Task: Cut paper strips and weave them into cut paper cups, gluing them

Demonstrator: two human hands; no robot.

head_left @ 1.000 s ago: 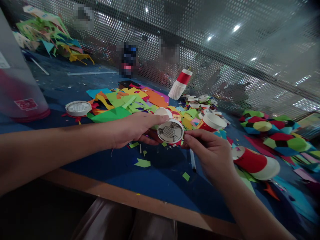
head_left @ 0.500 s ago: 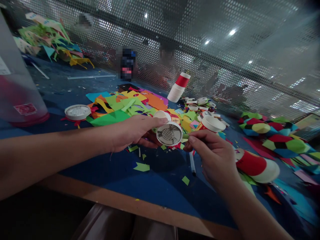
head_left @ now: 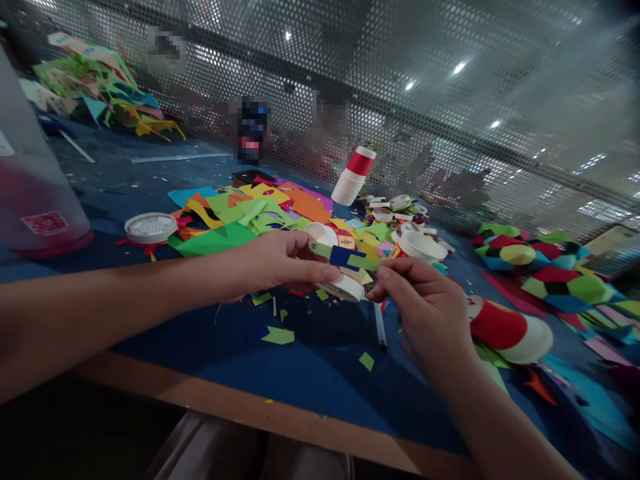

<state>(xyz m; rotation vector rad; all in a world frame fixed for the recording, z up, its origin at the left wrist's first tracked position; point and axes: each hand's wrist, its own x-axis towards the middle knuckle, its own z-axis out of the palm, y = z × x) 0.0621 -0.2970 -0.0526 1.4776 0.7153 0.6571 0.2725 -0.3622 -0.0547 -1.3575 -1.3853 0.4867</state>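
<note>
My left hand (head_left: 287, 263) grips a white round paper-cup bottom (head_left: 347, 289) between thumb and fingers. The disc is tilted, so its drawn face is mostly turned away. Along its upper side runs a green and blue paper strip (head_left: 346, 258), one end close to my left fingertips. Facing it, my right hand (head_left: 425, 303) is closed in a pinch at the strip's other, green end. Behind the disc lies a cut paper cup (head_left: 323, 235). A second disc with a drawing (head_left: 150, 229) rests on the table at the left.
Coloured paper scraps (head_left: 260, 207) heap behind my hands. A stack of paper cups (head_left: 353, 175) stands at the back, and a red-and-white cup (head_left: 510, 331) lies near my right forearm. A tall translucent container (head_left: 45, 193) is at the left. A pen (head_left: 381, 328) lies in front.
My left hand has tipped the disc over, so its drawing is no longer facing me and the green and blue strip shows. My right hand stays at the strip's end.
</note>
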